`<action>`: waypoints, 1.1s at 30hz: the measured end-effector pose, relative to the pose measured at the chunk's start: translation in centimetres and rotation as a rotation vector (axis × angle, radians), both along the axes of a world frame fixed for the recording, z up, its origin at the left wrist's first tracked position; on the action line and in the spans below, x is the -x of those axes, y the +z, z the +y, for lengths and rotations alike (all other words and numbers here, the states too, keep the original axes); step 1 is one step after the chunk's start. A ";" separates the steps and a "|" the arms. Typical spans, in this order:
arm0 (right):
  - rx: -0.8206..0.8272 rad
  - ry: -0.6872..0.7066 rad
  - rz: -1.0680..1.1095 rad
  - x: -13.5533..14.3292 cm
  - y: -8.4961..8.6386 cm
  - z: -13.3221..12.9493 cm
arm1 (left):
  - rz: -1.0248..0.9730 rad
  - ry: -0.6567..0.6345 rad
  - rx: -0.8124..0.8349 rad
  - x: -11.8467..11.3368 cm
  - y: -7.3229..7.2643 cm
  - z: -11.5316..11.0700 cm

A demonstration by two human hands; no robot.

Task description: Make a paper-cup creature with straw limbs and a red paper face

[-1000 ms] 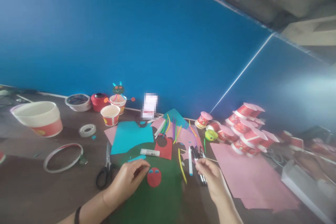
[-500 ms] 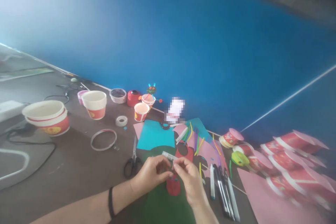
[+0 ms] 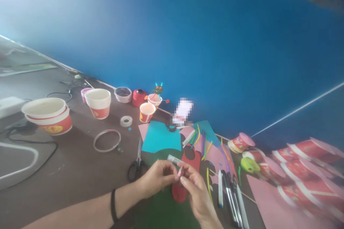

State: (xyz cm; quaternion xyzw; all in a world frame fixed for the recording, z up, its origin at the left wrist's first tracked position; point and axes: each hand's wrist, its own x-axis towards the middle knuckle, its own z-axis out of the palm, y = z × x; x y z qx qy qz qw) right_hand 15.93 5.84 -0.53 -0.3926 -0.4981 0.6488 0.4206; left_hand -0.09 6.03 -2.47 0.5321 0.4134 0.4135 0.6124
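My left hand point(image 3: 158, 177) and my right hand point(image 3: 197, 189) meet over a dark green paper sheet point(image 3: 163, 211). Between their fingertips is a small pink piece point(image 3: 180, 171), probably paper. Both hands are closed in a pinch on it. Just below the fingers lies a rounded red paper cutout point(image 3: 179, 193), partly covered by my right hand. Behind the fingertips rests a whitish, clear tube-like stick point(image 3: 174, 159). Black-handled scissors point(image 3: 138, 164) lie to the left of my left hand.
Markers point(image 3: 228, 198) and pink paper point(image 3: 264, 200) lie at right, with red paper cups point(image 3: 303, 166) beyond. Blue paper point(image 3: 161, 136) and pipe cleaners point(image 3: 202, 143) sit behind. At left are stacked paper cups point(image 3: 57, 121), a tape roll point(image 3: 126, 121) and a ring point(image 3: 106, 140).
The view has shifted slightly. My fingers have turned a little, and the pink piece now shows more plainly between them. Both hands stay over the green sheet.
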 end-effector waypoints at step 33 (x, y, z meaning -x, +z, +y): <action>-0.094 -0.132 -0.186 0.8 0.5 -0.6 | -0.228 -0.022 0.121 -0.1 -0.1 -0.1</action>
